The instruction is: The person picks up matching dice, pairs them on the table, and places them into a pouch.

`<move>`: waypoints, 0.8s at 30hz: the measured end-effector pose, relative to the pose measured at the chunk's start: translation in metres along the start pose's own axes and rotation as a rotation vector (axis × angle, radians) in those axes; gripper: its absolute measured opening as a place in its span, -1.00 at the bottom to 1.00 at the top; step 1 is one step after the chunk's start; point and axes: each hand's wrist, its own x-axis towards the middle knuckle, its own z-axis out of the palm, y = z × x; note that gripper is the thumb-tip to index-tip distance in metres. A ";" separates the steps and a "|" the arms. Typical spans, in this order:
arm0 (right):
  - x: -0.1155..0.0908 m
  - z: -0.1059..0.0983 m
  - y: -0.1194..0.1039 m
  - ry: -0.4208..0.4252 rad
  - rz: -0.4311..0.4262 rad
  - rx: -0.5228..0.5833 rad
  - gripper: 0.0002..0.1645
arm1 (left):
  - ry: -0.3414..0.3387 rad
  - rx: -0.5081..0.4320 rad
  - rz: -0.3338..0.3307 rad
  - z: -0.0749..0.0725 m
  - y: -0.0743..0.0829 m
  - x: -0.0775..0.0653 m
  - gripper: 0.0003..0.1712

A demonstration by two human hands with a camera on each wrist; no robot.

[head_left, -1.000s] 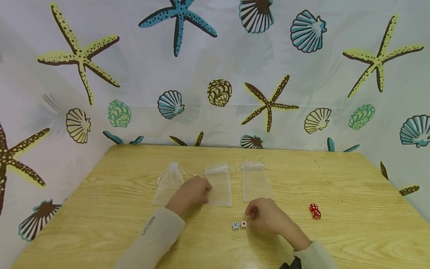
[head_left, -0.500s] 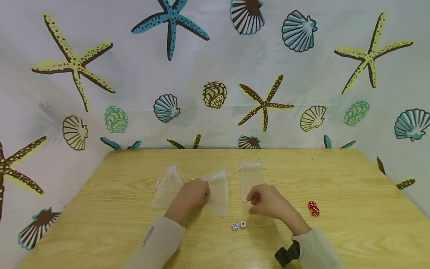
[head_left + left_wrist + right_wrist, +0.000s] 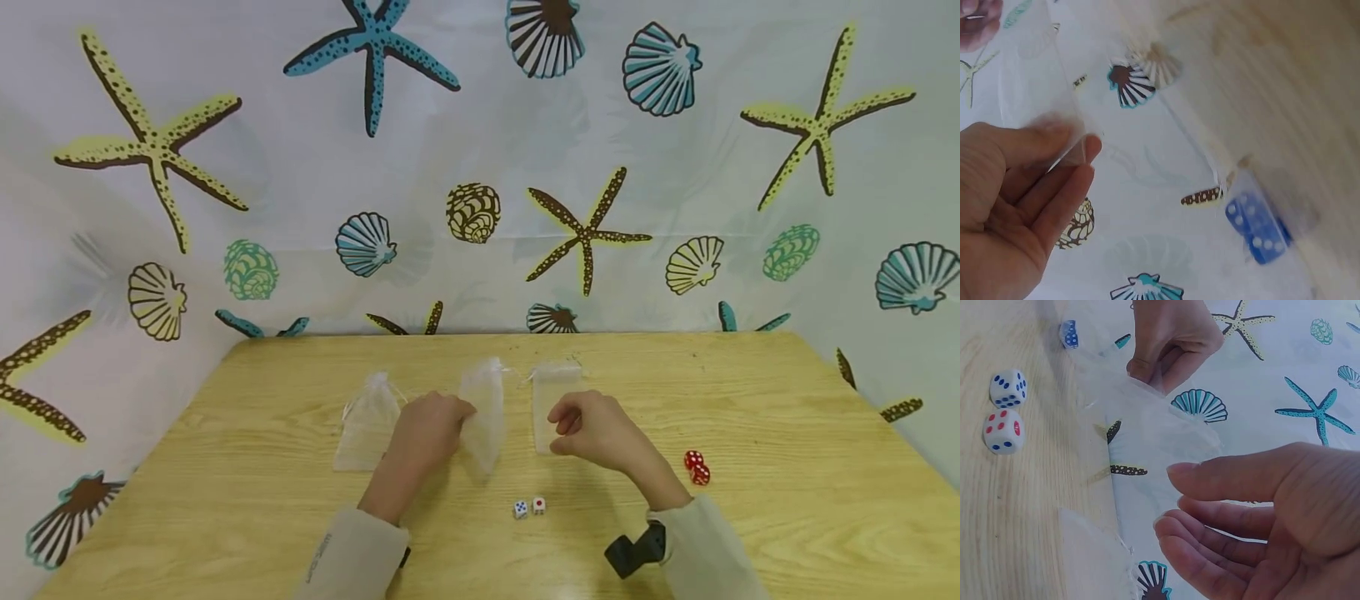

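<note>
My left hand (image 3: 429, 437) pinches the side of the middle sheer white drawstring bag (image 3: 486, 417), which is raised and hangs tilted. In the left wrist view the thumb and fingertips meet on the thin fabric. My right hand (image 3: 600, 429) is just to the right with thumb and fingers apart and loosely bent, holding nothing. It overlaps another sheer bag (image 3: 543, 417) lying flat. In front of the hands sit two white dice, one with blue pips (image 3: 521, 508) and one showing a red pip (image 3: 539, 505).
A third sheer bag (image 3: 367, 437) lies at the left, and blue dice (image 3: 1257, 228) show through fabric in the left wrist view. Two red dice (image 3: 696, 467) touch each other on the wooden table (image 3: 787, 500) at the right. A shell-patterned curtain (image 3: 420, 267) stands behind.
The middle bag has come up off the table in my left hand and tilted. My right hand has moved away from the white dice, farther back toward the bags.
</note>
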 end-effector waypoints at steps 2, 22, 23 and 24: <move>0.001 -0.001 -0.001 0.008 0.008 0.009 -0.77 | 0.023 0.014 0.002 -0.002 0.004 -0.002 -0.70; -0.005 0.003 -0.009 0.125 0.023 0.188 -0.58 | 0.057 0.127 0.065 -0.017 0.044 -0.006 -0.68; -0.005 0.004 -0.009 0.121 0.017 0.198 -0.56 | 0.063 0.132 0.074 -0.017 0.046 -0.006 -0.67; -0.004 0.005 -0.009 0.120 0.016 0.209 -0.55 | 0.070 0.134 0.084 -0.017 0.048 -0.006 -0.68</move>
